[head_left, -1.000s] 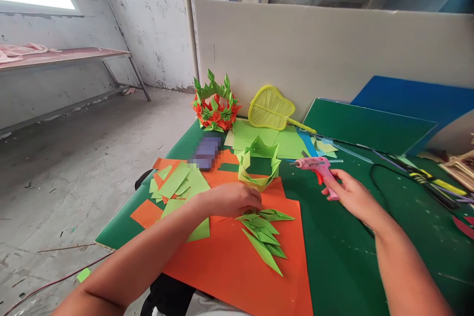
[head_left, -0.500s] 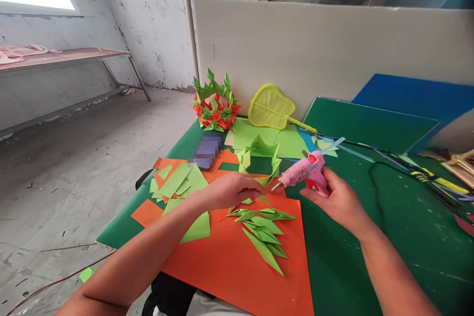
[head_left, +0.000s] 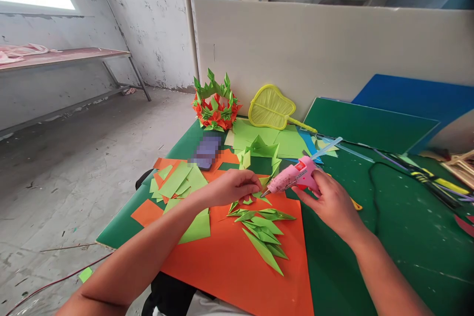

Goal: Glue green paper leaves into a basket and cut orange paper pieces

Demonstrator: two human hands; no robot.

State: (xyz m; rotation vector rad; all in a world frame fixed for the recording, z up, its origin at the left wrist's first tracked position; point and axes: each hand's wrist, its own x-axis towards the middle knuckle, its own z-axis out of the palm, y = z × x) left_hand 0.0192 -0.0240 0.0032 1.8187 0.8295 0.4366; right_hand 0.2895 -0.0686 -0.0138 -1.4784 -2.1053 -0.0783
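My right hand (head_left: pixel 329 202) is wrapped around the grip of a pink glue gun (head_left: pixel 291 176), whose clear glue stick sticks out at the back. The gun's nozzle points down and left, close to the fingertips of my left hand (head_left: pixel 237 188). That hand is closed in a pinch at the near side of a green folded-paper ring (head_left: pixel 261 147) with pointed tips; the fingers partly cover the paper they hold. Just below lie several green folded-paper leaves (head_left: pixel 264 227) on a large orange sheet (head_left: pixel 237 266).
A finished-looking green and orange paper crown (head_left: pixel 215 103) stands at the far left corner. Loose green paper pieces (head_left: pixel 181 180), a phone (head_left: pixel 207 152) and a yellow fan-shaped frame (head_left: pixel 272 107) lie around. A black cord (head_left: pixel 374 192) runs across the green table (head_left: pixel 414 237) at right.
My right hand has brought the glue gun left and slightly down, its nozzle now beside my left fingertips. My left hand has shifted slightly left. An orange-yellow handle now shows behind the right hand.
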